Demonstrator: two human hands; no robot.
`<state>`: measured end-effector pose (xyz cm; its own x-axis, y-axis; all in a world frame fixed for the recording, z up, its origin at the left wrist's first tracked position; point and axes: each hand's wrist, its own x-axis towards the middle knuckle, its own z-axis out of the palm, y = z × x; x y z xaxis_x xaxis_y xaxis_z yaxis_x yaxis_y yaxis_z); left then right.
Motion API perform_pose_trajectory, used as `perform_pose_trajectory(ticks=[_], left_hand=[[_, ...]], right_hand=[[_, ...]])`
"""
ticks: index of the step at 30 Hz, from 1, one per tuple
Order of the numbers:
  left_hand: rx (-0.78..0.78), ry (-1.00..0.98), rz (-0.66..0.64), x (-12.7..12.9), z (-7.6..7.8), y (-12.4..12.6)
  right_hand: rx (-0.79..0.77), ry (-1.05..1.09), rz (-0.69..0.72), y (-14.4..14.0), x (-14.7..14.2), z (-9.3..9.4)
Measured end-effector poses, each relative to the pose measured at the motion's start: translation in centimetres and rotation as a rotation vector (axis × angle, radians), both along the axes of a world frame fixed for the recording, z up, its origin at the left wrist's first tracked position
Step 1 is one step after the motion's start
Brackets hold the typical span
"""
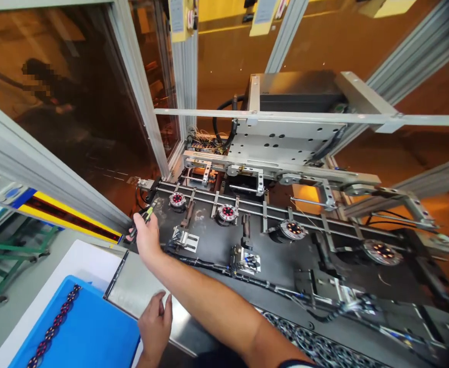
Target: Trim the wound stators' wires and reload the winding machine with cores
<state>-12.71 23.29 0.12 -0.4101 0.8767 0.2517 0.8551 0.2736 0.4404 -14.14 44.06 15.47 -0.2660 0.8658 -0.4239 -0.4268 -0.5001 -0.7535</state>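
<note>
My right hand point(147, 236) reaches across to the far left end of the machine's dark bed. Its fingers are closed around a small tool point(149, 210) with a yellow-green part and dark parts; its exact kind is not clear. My left hand point(155, 322) is lower, over the metal ledge point(132, 286), loosely curled with thumb and fingers apart and nothing seen in it. Nearest my right hand on the bed is a round part point(177, 200) with red spots. More round parts point(227, 212) sit in a row to the right.
A blue bin point(105, 327) at lower left holds a line of round dark-and-red parts point(58, 320). Metal rings point(305, 340) lie in a tray at the bottom. Rails point(247, 199), clamps point(245, 260) and cables cross the bed. Frame posts point(143, 92) stand around it.
</note>
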Motion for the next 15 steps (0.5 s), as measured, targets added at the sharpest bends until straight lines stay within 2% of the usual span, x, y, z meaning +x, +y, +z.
perform_pose_trajectory(ticks=[3, 7, 15], left_hand=[[-0.003, 0.034, -0.012, 0.0, 0.0, 0.1], [-0.01, 0.05, -0.022, 0.1, 0.1, 0.4], [-0.032, 0.064, -0.027, 0.3, 0.6, 0.6]], right_hand=[[-0.082, 0.007, -0.123, 1.9, -0.7, -1.2], [-0.132, 0.015, -0.206, 2.4, -0.4, -2.4], [-0.074, 0.086, -0.196, 2.1, 0.1, -3.3]])
